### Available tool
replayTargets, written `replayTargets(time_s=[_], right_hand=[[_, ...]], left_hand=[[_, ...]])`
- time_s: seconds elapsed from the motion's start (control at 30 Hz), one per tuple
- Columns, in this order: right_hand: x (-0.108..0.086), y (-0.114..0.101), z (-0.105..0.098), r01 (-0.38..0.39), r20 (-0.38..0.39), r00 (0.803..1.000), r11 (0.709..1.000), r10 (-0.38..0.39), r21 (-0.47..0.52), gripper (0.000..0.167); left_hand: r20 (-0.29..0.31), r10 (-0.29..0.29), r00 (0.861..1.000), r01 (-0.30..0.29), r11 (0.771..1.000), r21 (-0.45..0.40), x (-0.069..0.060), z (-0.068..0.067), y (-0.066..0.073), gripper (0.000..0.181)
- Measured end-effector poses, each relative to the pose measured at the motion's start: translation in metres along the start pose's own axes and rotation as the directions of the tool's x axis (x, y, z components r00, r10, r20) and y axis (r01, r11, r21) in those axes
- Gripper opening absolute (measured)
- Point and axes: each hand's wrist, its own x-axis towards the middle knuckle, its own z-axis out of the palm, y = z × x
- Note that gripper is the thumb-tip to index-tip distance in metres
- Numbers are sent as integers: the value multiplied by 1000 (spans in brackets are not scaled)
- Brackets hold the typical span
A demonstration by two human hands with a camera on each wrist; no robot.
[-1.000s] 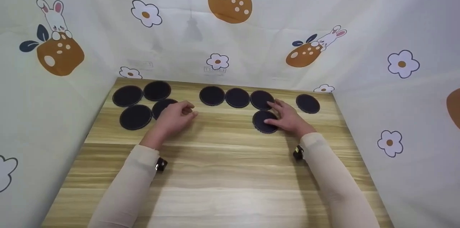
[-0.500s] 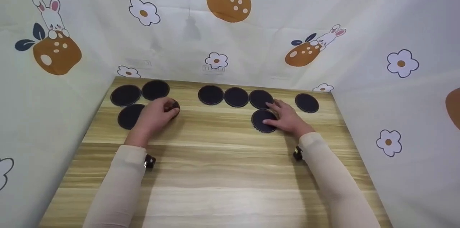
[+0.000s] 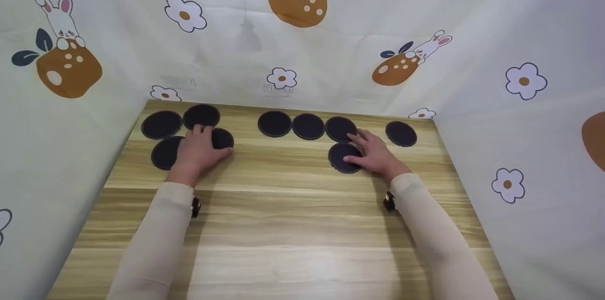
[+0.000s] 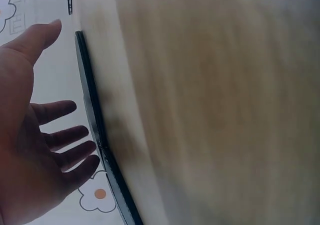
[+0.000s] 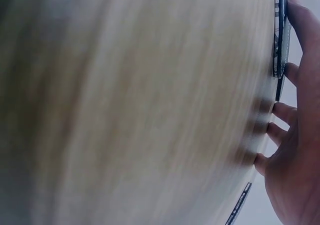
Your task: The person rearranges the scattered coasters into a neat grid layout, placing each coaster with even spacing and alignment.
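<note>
At the left of the table, my left hand (image 3: 197, 152) is over a cluster of black round coasters, fingers spread and thumb out in the left wrist view. Between its thumb and fingers shows one coaster (image 3: 222, 139); the hand partly covers another coaster (image 3: 165, 153). Nothing is gripped there. My right hand (image 3: 375, 154) lies at the right, its thumb resting on a front coaster (image 3: 341, 157) with a stitched rim. A forefinger reaches the edge of the coaster behind it (image 3: 340, 128). The other right fingertips appear to touch the wood.
Behind the left hand lie a far-left coaster (image 3: 161, 124) and a back coaster (image 3: 202, 116). Two coasters continue the back row, a left one (image 3: 274, 124) and a middle one (image 3: 308, 126). A lone coaster (image 3: 401, 133) sits far right. Printed cloth (image 3: 236, 54) walls the wooden table (image 3: 283, 224).
My left hand has moved left from the inner coaster, and its curled fingers have spread, uncovering that coaster. The right hand stays in place. The head view has shifted slightly.
</note>
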Motion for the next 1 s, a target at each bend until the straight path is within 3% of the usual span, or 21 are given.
replayTargets(time_s=[0.3, 0.53, 1.0], right_hand=[[1, -2, 0, 4, -6, 1000, 1000, -4, 7, 89], [1, -2, 0, 7, 1, 1000, 1000, -7, 12, 89], [-2, -5, 0, -14, 3, 1000, 1000, 14, 11, 87]], left_hand=[[36, -34, 999, 33, 999, 20, -1, -3, 2, 106], [50, -26, 998, 23, 997, 74, 1, 0, -1, 102], [53, -23, 998, 20, 998, 53, 1, 4, 2, 93]])
